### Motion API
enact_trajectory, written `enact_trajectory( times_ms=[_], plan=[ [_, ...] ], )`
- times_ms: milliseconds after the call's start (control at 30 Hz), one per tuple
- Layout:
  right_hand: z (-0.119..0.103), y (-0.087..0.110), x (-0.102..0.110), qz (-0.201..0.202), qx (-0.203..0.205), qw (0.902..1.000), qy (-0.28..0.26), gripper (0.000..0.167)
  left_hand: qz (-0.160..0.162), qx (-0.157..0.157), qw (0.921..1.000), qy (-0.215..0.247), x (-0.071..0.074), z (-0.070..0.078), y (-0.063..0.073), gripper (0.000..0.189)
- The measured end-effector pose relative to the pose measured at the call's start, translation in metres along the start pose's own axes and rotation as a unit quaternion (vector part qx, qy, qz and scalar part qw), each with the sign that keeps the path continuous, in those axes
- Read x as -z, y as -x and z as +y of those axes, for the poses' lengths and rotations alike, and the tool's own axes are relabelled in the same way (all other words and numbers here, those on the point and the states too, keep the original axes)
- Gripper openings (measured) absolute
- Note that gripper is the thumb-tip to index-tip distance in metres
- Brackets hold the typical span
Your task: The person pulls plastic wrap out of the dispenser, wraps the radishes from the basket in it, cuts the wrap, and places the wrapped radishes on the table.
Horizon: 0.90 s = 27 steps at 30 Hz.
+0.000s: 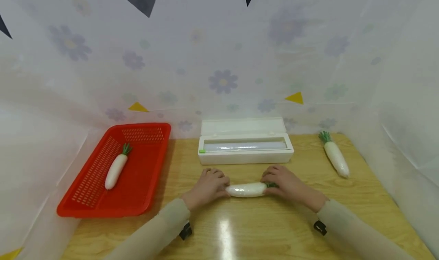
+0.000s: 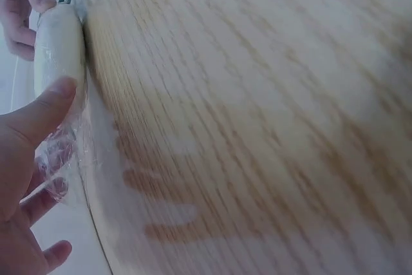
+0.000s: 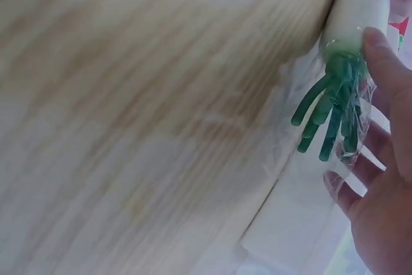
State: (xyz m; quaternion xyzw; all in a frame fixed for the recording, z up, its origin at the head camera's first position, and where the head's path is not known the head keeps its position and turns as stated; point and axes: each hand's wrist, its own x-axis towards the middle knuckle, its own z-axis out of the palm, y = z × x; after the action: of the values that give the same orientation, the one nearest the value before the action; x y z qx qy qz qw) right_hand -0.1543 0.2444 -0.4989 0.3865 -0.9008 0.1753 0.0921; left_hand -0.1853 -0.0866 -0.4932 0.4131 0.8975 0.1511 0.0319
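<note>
A white radish (image 1: 246, 190) with green leaves lies crosswise on the wooden table, wrapped in shiny clear film. My left hand (image 1: 211, 186) holds its left, tapered end. In the left wrist view the thumb (image 2: 59, 91) presses on the radish and loose cling film (image 2: 77, 143) hangs beside the spread fingers. My right hand (image 1: 284, 184) grips the leafy end. The right wrist view has the right thumb (image 3: 380, 49) against the radish's top, just above the green leaves (image 3: 338, 104), with film bunched round them and over the fingers.
Behind the hands stands an open white cling film box (image 1: 245, 159) with a roll inside. To the left, a red basket (image 1: 156, 168) contains an unwrapped-looking radish (image 1: 116, 171). Another radish (image 1: 336, 158), shiny with film, lies at the far right. Patterned sheeting (image 1: 223, 54) encloses the table.
</note>
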Motion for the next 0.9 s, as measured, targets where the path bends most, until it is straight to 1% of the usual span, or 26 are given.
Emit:
enact_trajectory(
  times_ms=[67,100,200,333,433,567,700,800,900],
  plan=[
    [0.001,-0.001,0.0,0.008,0.018,0.9998,0.01,0.028,0.005,0.005,0.9999,0.01,-0.002,-0.001,0.0,0.028],
    [0.001,-0.001,0.001,0.008,0.019,0.9997,0.011,0.028,0.007,0.006,0.9998,0.016,-0.003,-0.001,-0.001,0.028],
    [-0.001,-0.001,0.004,-0.001,-0.005,1.0,-0.007,0.03,0.013,0.011,0.9992,0.035,-0.004,-0.002,-0.002,0.028],
    [-0.004,-0.002,0.007,-0.008,-0.04,0.9986,-0.034,0.035,0.014,0.027,0.9973,0.067,-0.004,-0.004,-0.004,0.029],
    [-0.004,-0.003,0.007,-0.002,-0.031,0.9991,-0.028,0.032,0.013,0.033,0.9959,0.083,-0.004,-0.006,-0.004,0.027],
    [-0.002,-0.004,0.007,0.017,-0.004,0.9998,-0.007,0.025,0.024,0.026,0.9967,0.073,-0.005,-0.01,-0.006,0.022],
    [0.001,-0.007,0.006,0.035,0.02,0.9991,0.015,0.023,0.03,0.027,0.9979,0.05,-0.007,-0.014,-0.008,0.026],
    [0.001,-0.008,0.006,0.042,0.026,0.9981,0.037,0.026,0.023,0.034,0.9983,0.041,-0.008,-0.015,-0.009,0.031],
    [0.0,-0.008,0.005,0.036,0.016,0.9975,0.059,0.032,0.02,0.039,0.9982,0.041,-0.008,-0.015,-0.009,0.033]
  ],
)
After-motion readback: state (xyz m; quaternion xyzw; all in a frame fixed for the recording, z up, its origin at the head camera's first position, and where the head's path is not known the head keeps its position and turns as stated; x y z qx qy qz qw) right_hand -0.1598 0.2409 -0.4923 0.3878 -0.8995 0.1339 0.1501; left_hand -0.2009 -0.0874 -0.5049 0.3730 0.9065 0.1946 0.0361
